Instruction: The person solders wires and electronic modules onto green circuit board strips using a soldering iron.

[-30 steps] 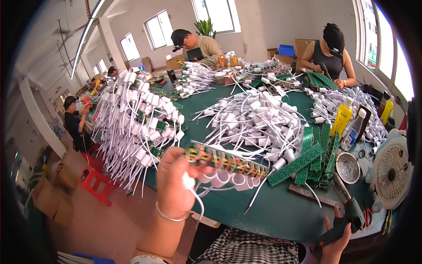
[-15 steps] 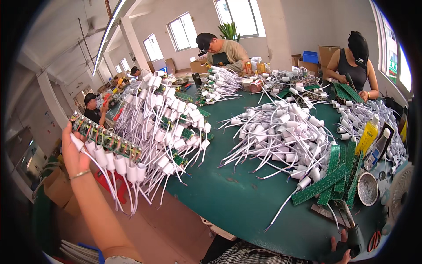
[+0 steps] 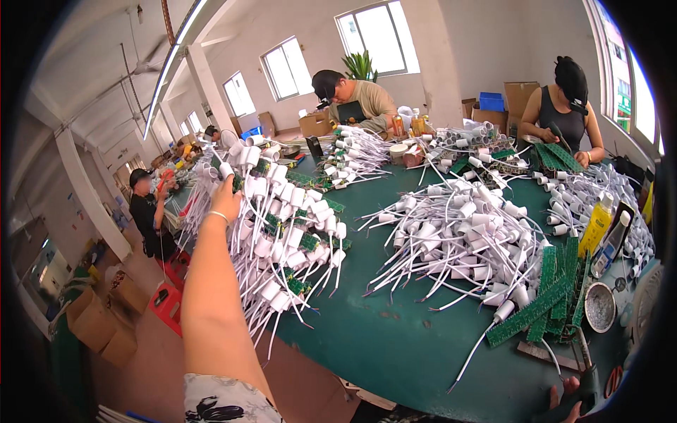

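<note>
My left hand (image 3: 226, 200) is at the upper part of a tall pile of white cylinders with trailing cables (image 3: 282, 225). Its fingers are closed round the end of a green circuit board strip (image 3: 237, 185), which carries white cylinders and is mostly hidden by the hand and the pile. Low at the right edge, my right hand (image 3: 566, 400) grips the dark handle of a soldering iron (image 3: 587, 386), whose metal shaft points up and away. Bare green circuit board strips (image 3: 530, 310) lie stacked just beyond it, beside a single cabled white cylinder (image 3: 503, 311).
A second heap of cabled white cylinders (image 3: 458, 240) covers the middle of the green table (image 3: 367, 328). At right stand a metal bowl (image 3: 600, 307), a yellow bottle (image 3: 596, 224), a fan (image 3: 645, 303) and red-handled scissors (image 3: 613, 381). Co-workers sit across the table; red stools (image 3: 166, 308) stand left.
My left hand has swung right and away from me, carrying the circuit board strip with its white cylinders from beside the pile onto its upper part. My right hand stays at the soldering iron.
</note>
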`<state>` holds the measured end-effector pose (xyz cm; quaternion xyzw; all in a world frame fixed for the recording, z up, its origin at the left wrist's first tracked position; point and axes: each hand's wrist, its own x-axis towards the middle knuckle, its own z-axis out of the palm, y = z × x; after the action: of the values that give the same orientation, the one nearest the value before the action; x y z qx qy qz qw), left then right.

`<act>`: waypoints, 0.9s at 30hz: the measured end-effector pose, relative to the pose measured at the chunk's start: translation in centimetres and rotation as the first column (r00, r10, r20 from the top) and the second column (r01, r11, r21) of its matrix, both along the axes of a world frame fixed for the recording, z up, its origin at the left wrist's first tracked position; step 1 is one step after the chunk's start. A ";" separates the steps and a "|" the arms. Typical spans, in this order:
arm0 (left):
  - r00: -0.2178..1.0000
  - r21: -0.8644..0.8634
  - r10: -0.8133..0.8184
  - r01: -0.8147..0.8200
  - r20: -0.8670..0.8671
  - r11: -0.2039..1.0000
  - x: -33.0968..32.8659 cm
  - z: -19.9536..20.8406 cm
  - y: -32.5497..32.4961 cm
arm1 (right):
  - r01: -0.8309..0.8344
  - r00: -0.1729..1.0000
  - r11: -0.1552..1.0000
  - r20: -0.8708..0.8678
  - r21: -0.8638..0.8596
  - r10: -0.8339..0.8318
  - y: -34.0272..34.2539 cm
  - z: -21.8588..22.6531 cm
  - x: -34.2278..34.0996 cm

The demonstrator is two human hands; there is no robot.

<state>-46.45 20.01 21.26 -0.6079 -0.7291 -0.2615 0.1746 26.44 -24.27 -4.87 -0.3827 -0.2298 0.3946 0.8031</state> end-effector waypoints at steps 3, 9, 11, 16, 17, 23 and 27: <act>0.979 0.292 -0.187 0.155 0.084 0.944 3.2 -4.0 1.8 | 0.010 0.999 1.000 0.039 -0.025 -0.009 -0.5 0.8 -0.2; 0.638 0.279 -0.338 0.196 0.692 0.940 2.1 -2.7 -1.5 | 0.008 0.999 0.994 -0.050 -0.113 -0.014 -1.4 -0.4 1.2; 0.214 0.584 -0.580 0.050 0.786 0.810 2.3 -3.4 -1.9 | 0.085 0.996 0.996 0.040 -0.033 -0.084 -0.7 0.1 0.7; 0.662 0.516 -0.285 -0.181 0.694 0.837 -2.1 -4.6 -1.6 | 0.018 0.989 1.000 -0.150 -0.012 -0.019 -0.7 -0.7 1.3; 0.723 0.496 -0.198 -0.225 0.662 0.839 -2.0 -5.0 -1.7 | 0.142 0.981 0.989 -0.130 -0.036 -0.146 -0.3 0.0 0.6; 0.833 0.549 -0.038 -0.329 0.552 0.768 -1.0 -5.9 -1.9 | 0.051 0.994 0.998 -0.099 -0.024 -0.053 -0.9 -0.8 1.5; 0.856 0.557 0.051 -0.379 0.514 0.739 1.2 -5.7 -2.2 | 0.085 0.990 0.996 -0.109 0.001 -0.084 -0.7 -0.4 1.1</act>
<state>-45.28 17.77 15.54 -0.3384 -0.6822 -0.6095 0.2205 27.54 -24.93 -5.32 -0.3677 -0.1702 0.3800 0.8316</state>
